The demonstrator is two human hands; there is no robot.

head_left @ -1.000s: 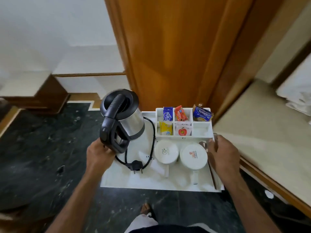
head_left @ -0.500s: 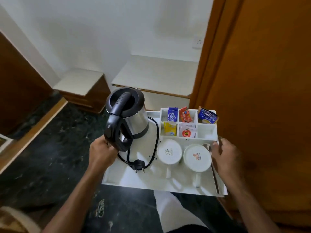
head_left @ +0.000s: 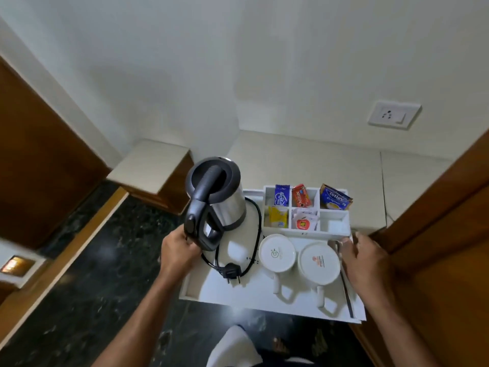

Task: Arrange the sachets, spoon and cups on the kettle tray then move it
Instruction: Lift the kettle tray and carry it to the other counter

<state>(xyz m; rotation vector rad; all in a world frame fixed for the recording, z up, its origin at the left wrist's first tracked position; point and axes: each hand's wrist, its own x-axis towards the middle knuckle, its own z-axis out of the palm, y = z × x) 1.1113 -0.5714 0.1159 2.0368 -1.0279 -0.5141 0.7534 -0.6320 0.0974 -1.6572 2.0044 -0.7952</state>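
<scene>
The white tray [head_left: 206, 287] is held above the dark floor [head_left: 79, 274]. The left hand [head_left: 178, 247] is closed around its left edge beside the kettle [head_left: 219, 197]. The right hand [head_left: 366, 256] grips the right edge, by the spoon [head_left: 344, 276]. Two upturned cups [head_left: 277, 252] sit near the middle, and the sachets [head_left: 300, 196] stand in the far compartments, close to the pale shelf [head_left: 304, 160].

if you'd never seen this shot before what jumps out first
The steel kettle with its black handle dominates, standing at the left of the white tray that both hands carry. On the right half, two white cups sit upside down in front of a compartment box of colourful sachets.
</scene>
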